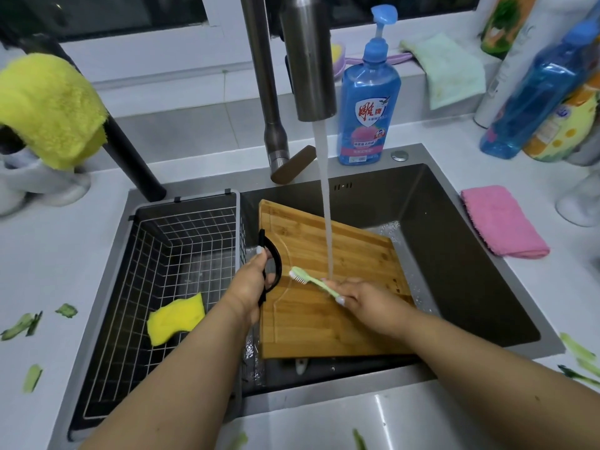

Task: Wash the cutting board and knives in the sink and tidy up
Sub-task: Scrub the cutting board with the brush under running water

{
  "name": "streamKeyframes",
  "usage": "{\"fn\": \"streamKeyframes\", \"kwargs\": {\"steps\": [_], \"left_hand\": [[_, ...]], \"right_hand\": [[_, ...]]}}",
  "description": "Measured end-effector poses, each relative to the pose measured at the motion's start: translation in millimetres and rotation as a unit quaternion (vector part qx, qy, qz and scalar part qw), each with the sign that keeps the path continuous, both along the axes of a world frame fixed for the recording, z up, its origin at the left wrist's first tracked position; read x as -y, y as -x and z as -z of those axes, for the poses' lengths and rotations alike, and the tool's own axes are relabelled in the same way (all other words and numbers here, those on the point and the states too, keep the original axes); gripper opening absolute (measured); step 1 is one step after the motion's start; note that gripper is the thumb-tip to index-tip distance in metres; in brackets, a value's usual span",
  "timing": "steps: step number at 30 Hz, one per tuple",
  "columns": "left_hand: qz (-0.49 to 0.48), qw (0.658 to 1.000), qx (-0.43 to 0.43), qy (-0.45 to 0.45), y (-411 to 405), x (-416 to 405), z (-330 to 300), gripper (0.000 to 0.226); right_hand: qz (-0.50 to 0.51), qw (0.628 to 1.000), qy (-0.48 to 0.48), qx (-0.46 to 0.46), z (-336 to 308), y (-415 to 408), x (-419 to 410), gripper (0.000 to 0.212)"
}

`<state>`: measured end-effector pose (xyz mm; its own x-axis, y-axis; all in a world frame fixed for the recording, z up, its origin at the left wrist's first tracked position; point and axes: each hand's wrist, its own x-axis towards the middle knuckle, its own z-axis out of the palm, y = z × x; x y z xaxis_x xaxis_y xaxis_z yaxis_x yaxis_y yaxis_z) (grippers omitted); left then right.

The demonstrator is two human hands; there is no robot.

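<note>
Steel sink, tap running: rectangular bamboo cutting board mid-scrub, left hand fingers grasping its black handle, right hand pinching pale-green toothbrush; knives, tidying pending.

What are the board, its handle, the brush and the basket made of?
Board: likely bamboo, from its pale jointed strips, wet. Handle: black, probably plastic, gripped by the left hand. Brush: pale green plastic with white bristles, held by the right hand. Basket: metal wire grid in a dark frame, coating unclear.
</note>
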<state>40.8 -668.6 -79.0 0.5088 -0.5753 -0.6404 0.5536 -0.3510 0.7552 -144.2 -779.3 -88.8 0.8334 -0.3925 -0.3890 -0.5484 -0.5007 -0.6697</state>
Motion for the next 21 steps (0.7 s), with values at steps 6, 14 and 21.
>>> {"fn": "streamKeyframes", "kwargs": {"steps": [6, 14, 21], "left_hand": [[0.004, 1.000, -0.005, 0.001, -1, 0, 0, 0.032], [0.007, 1.000, 0.006, 0.004, -4, -1, -3, 0.031], [0.007, 1.000, 0.012, 0.004, -4, 1, -2, 0.026]], "right_hand": [[-0.106, 0.994, -0.013, 0.016, -5, 4, -23, 0.045], [-0.143, 0.989, -0.022, 0.021, -6, 2, -21, 0.045], [-0.097, 0.995, -0.019, 0.011, -6, -1, -2, 0.043]]}}
